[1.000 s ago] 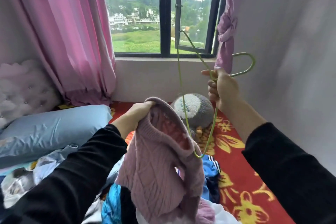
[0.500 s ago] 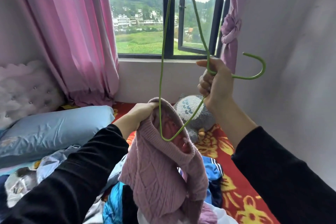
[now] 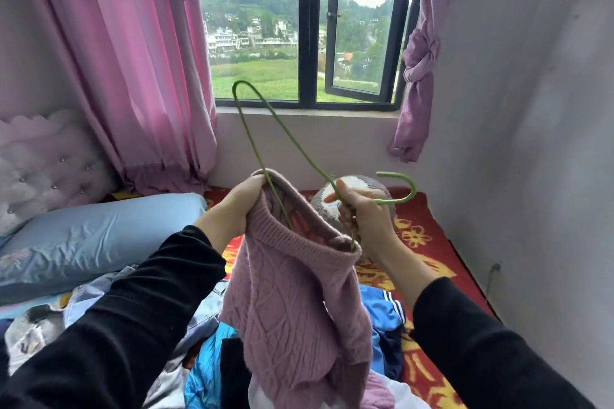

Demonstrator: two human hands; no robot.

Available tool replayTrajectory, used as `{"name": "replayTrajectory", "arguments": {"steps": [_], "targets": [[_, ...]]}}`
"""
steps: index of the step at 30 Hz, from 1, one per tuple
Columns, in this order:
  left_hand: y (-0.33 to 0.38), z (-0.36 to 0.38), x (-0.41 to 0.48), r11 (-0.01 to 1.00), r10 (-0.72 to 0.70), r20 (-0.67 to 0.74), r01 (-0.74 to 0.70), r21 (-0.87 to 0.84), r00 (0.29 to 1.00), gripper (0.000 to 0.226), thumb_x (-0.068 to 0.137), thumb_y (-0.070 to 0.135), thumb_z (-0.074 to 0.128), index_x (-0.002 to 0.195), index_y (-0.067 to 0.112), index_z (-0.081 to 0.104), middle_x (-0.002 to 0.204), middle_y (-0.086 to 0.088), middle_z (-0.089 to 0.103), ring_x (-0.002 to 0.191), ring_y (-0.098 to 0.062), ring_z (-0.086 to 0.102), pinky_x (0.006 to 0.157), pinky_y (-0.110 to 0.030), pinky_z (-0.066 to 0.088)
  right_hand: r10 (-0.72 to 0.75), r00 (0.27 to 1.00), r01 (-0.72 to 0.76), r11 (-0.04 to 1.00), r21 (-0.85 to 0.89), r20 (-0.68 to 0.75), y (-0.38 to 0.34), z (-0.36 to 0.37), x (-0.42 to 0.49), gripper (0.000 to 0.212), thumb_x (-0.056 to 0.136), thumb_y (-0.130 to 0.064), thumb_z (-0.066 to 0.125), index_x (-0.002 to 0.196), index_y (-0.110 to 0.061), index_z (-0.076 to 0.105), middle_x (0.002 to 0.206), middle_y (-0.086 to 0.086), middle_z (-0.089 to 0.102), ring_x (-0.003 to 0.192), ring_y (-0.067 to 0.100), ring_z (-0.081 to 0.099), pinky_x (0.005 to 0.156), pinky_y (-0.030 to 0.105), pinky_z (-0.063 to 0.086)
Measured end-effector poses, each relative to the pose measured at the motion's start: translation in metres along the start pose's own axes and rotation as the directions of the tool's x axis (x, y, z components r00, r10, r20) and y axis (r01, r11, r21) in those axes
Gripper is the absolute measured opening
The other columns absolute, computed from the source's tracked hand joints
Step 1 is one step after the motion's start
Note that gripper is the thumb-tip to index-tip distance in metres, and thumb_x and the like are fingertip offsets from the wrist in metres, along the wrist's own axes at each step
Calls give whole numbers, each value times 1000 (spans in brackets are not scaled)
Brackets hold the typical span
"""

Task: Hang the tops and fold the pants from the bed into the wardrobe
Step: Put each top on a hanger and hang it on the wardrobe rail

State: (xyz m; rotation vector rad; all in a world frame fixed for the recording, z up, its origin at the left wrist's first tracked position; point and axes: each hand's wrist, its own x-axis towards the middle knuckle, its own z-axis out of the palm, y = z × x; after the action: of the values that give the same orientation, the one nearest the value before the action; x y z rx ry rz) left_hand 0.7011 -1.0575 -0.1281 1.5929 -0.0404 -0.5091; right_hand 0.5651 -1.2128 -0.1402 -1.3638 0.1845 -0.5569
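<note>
I hold a pink cable-knit sweater (image 3: pixel 292 302) up over the bed. My left hand (image 3: pixel 239 206) grips the rim of its ribbed opening on the left side. My right hand (image 3: pixel 360 212) is closed on the neck of a green wire hanger (image 3: pixel 252 129), just below its hook (image 3: pixel 403 189). One end of the hanger dips inside the sweater's opening; the other end sticks up and left, in front of the window. The lower part of the hanger is hidden by the knit.
A pile of clothes (image 3: pixel 206 342), blue, black and white, lies on the bed below the sweater. A blue pillow (image 3: pixel 99 242) lies at left, and a grey plush toy (image 3: pixel 352 186) sits behind my right hand. A red flowered bedcover (image 3: pixel 428 269) meets the wall at right.
My right hand came down and tipped the hanger over. Its lower end went into the sweater's opening, and its upper end dropped from the top of the window to sill height.
</note>
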Motion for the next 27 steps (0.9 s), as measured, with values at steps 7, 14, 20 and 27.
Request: {"name": "replayTrajectory", "arguments": {"steps": [7, 14, 20, 27], "targets": [[12, -15, -9, 994, 61, -25, -63, -85, 998, 21, 90, 19, 44, 81, 20, 63, 78, -10, 63, 75, -26, 62, 77, -44, 57, 36, 986, 43, 893, -448, 165, 17, -25, 6, 39, 96, -30, 56, 68, -7, 71, 69, 1, 62, 69, 5, 54, 69, 18, 40], [21, -32, -9, 997, 72, -75, -70, 28, 995, 19, 82, 27, 48, 75, 29, 65, 83, -1, 60, 79, -19, 56, 56, -29, 48, 128, 989, -34, 683, -729, 74, 21, -49, 18, 38, 75, -49, 54, 56, -21, 69, 73, -17, 66, 80, 9, 60, 92, 48, 43], [40, -38, -16, 991, 126, -63, -123, 46, 990, 9, 88, 31, 54, 88, 26, 61, 73, 0, 49, 66, -16, 49, 54, -25, 43, -23, 996, 80, 683, -726, 89, -62, -40, 49, 8, 79, -20, 59, 84, -24, 64, 85, -1, 65, 77, 17, 62, 73, 38, 55], [53, -47, -18, 996, 90, -106, -90, 5, 990, 10, 85, 27, 54, 79, 23, 60, 68, 1, 48, 57, -13, 48, 43, -18, 44, 58, 979, 111, 659, -744, 197, -60, -41, 45, 24, 86, -3, 54, 72, -11, 73, 64, -2, 65, 63, 10, 57, 64, 27, 45]]}}
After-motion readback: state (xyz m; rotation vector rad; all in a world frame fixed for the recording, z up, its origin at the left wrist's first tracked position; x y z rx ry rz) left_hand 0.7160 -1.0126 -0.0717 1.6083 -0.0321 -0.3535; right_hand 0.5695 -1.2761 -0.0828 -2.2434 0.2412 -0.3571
